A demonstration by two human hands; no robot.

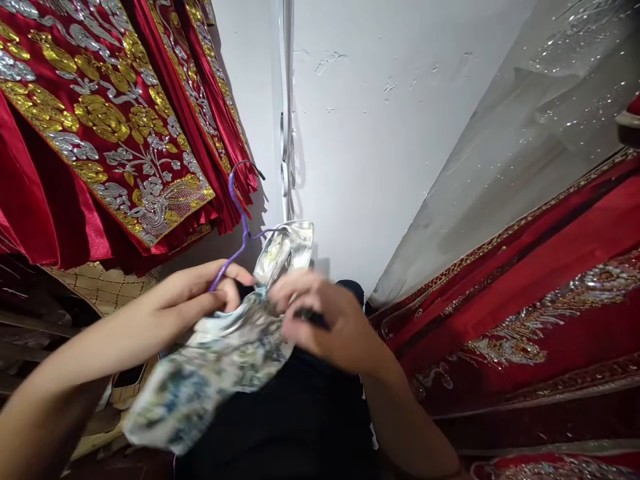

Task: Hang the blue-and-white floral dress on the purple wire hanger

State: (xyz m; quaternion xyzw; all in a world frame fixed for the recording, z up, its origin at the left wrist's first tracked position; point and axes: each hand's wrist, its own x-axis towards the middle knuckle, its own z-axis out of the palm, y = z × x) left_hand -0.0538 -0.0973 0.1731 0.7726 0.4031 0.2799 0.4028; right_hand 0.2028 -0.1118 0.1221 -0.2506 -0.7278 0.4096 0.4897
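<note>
A white garment with a blurred blue, green and yellow floral print (240,353) hangs at the centre, partly on a purple hanger (244,227) with a dark hook tip. My left hand (225,287) has its fingers wrapped round the hanger's left arm and the garment's edge at the neckline. On the right side of the neckline, my right hand (320,313) is smeared by motion, its fingertips near the fabric; something small and dark shows between its fingers and thumb. One end of the hanger goes into the upper part of the garment.
Red embroidered garments (120,127) hang at the upper left. To the right are more red beaded garments (500,320) and a sheer glittery white fabric (540,127). A white wall (360,133) with a vertical metal strip (285,87) stands ahead.
</note>
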